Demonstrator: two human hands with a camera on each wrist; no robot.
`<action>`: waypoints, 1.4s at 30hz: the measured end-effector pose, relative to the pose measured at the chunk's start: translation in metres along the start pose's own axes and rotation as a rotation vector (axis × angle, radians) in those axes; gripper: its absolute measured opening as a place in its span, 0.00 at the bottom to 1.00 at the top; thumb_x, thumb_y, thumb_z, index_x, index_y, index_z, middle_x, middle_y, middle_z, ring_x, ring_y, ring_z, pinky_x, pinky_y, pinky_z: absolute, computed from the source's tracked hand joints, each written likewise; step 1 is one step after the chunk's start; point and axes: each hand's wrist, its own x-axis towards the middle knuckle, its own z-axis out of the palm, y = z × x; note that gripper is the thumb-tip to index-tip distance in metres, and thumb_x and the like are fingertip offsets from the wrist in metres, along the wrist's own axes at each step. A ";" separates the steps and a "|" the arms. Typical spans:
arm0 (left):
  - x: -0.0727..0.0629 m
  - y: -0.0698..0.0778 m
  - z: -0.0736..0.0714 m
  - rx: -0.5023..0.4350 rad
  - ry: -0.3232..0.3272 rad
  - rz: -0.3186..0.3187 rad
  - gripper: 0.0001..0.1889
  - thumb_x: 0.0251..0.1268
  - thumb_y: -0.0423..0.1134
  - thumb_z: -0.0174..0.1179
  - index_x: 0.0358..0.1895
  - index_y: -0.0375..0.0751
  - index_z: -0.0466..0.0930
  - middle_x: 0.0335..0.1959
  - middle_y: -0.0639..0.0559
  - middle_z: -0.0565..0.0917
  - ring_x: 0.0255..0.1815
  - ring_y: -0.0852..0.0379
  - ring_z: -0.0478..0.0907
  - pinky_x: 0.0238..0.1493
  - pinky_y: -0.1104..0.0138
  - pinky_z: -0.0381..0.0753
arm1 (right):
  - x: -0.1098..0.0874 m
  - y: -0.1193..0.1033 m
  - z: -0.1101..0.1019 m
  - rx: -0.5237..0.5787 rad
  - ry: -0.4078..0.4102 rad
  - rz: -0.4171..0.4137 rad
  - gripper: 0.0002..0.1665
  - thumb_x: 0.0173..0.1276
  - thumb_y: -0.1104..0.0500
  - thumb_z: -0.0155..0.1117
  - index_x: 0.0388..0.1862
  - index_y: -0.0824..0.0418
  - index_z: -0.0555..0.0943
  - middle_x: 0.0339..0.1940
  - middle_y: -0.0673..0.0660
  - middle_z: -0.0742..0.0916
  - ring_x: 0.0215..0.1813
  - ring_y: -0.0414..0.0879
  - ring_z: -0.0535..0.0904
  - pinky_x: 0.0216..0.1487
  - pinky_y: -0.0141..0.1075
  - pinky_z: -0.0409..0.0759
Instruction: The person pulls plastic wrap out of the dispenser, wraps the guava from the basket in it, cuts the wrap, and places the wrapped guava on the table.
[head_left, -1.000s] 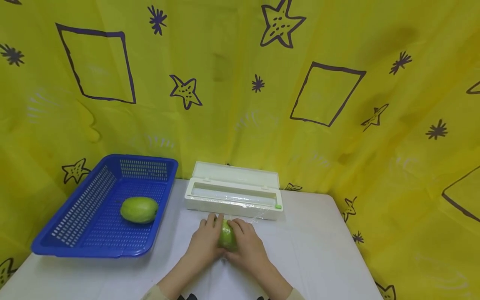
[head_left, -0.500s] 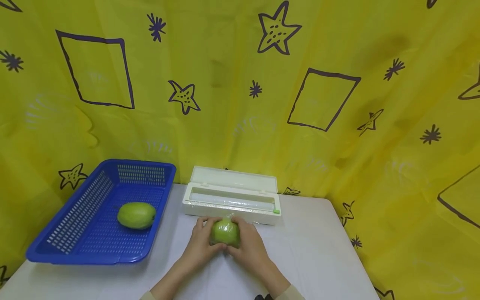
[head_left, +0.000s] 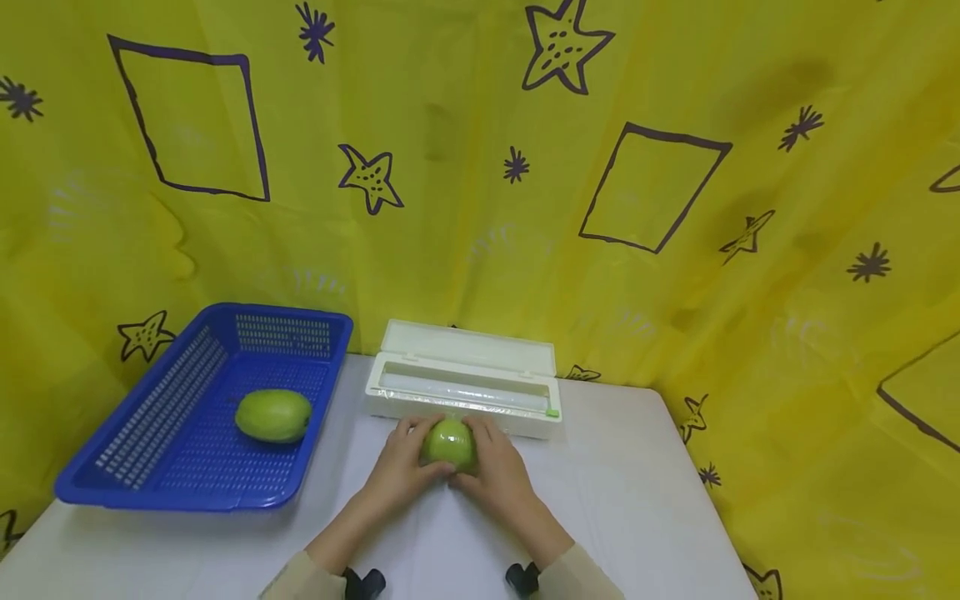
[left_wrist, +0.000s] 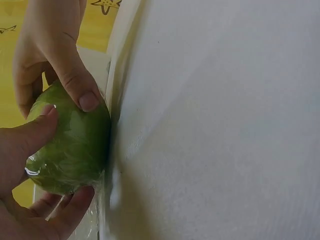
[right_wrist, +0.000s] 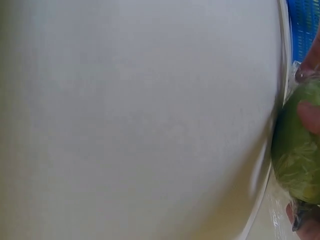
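Observation:
An oval green fruit (head_left: pixel 452 447), wrapped in shiny cling film (left_wrist: pixel 70 175), stands at the table's middle between both hands. My left hand (head_left: pixel 402 463) grips it from the left, thumb across the near side and fingers around the far side. From the other side my right hand (head_left: pixel 498 463) holds it the same way, and the thumbs nearly meet. Bunched film shows at the fruit's ends in the right wrist view. Just behind the hands is a white cling film box (head_left: pixel 465 406), its lid up, with the film roll (head_left: pixel 465 390) inside.
A blue plastic basket (head_left: pixel 202 502) stands at the left with another oval green fruit (head_left: pixel 273 416) in it. The white table (head_left: pixel 622 500) meets a yellow patterned curtain (head_left: pixel 450 250) at the back and right.
The hands have turned the fruit so that more of its rounded top shows between them, and the thumbs have come up on its near side. The camera has shifted slightly.

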 end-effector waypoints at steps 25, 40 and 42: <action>0.015 -0.006 -0.001 -0.037 0.006 0.036 0.36 0.57 0.49 0.71 0.68 0.43 0.69 0.63 0.41 0.77 0.63 0.39 0.74 0.65 0.42 0.70 | 0.010 -0.007 -0.002 -0.125 0.062 0.017 0.61 0.34 0.46 0.89 0.70 0.50 0.69 0.63 0.63 0.71 0.60 0.59 0.72 0.57 0.50 0.79; -0.001 -0.001 -0.005 0.101 0.115 0.094 0.44 0.51 0.48 0.76 0.73 0.50 0.65 0.66 0.42 0.66 0.62 0.39 0.70 0.58 0.47 0.78 | 0.023 -0.001 0.000 -0.263 0.120 -0.140 0.48 0.41 0.40 0.84 0.62 0.51 0.77 0.50 0.52 0.82 0.48 0.50 0.80 0.42 0.43 0.83; -0.005 0.003 -0.005 0.087 0.110 0.108 0.41 0.52 0.46 0.76 0.71 0.49 0.67 0.64 0.43 0.67 0.63 0.39 0.69 0.58 0.46 0.77 | 0.023 0.001 0.001 -0.250 0.147 -0.144 0.48 0.39 0.40 0.85 0.61 0.50 0.78 0.50 0.52 0.82 0.50 0.50 0.80 0.47 0.47 0.81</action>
